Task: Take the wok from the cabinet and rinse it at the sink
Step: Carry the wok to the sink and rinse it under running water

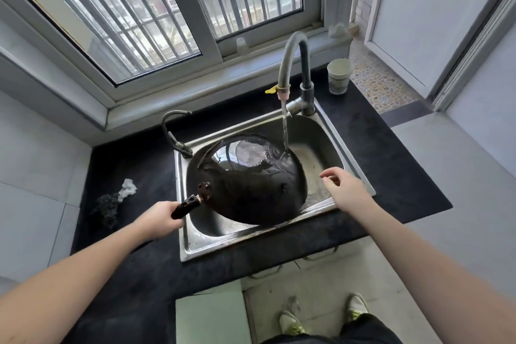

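Observation:
A dark wok (248,176) lies upside down in the steel sink (329,131), its wet rounded bottom facing up. My left hand (159,218) grips the wok's dark handle at the sink's left rim. A stream of water from the tall grey tap (293,64) lands on the wok's upper right side. My right hand (343,187) hovers just right of the wok over the sink's right part, fingers apart and holding nothing.
A black counter (391,165) surrounds the sink. A white cup (338,75) stands behind the tap at the right. A steel scourer (107,207) and a white rag (128,188) lie left of the sink. A small second tap (174,131) stands at the back left.

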Demonstrator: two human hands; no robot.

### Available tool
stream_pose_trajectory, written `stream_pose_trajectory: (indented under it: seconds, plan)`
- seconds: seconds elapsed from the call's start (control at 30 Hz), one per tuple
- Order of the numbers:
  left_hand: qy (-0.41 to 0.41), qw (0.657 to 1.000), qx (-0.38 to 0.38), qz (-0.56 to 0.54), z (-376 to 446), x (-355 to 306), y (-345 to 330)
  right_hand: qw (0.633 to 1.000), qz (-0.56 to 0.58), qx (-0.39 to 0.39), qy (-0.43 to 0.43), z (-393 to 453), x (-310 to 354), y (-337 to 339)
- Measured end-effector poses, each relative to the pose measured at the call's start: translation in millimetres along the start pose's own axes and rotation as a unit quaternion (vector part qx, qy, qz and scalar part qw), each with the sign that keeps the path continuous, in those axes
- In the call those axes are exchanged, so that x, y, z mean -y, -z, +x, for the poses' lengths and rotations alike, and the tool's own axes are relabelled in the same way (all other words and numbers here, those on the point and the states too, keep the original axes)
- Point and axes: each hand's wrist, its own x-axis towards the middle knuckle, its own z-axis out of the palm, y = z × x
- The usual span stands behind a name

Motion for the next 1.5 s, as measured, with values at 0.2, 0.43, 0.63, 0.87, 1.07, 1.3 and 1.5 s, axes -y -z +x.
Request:
stream_pose_trajectory:
  seconds: [0.2,0.43,0.63,0.87,1.07,1.3,1.5]
  plan:
    - [0.018,0.998,0.011,-0.056,-9,-10,-14,1.0,-0.004,-0.01,0.006,-3,4,-9]
    - [0.034,0.99,0.024,-0.132,-20,-16,-27,0.999,-0.027,-0.018,0.018,-9,19,-20]
    - [0.052,0.959,0.075,-0.268,-30,-12,-44,0.999,-0.032,-0.021,0.025,-11,25,-26]
    - [0.062,0.905,0.137,-0.397,-42,-23,-54,0.999,-0.016,-0.025,0.042,4,26,-14]
    - [0.101,0.837,0.192,-0.503,-51,-47,-54,0.996,-0.042,-0.045,0.062,53,27,14]
    - [0.164,0.765,0.208,-0.587,-55,-99,-70,0.995,-0.057,-0.009,0.086,112,27,39]
    - [0.176,0.687,0.217,-0.671,-61,-139,-72,0.991,-0.076,0.04,0.107,167,43,30]
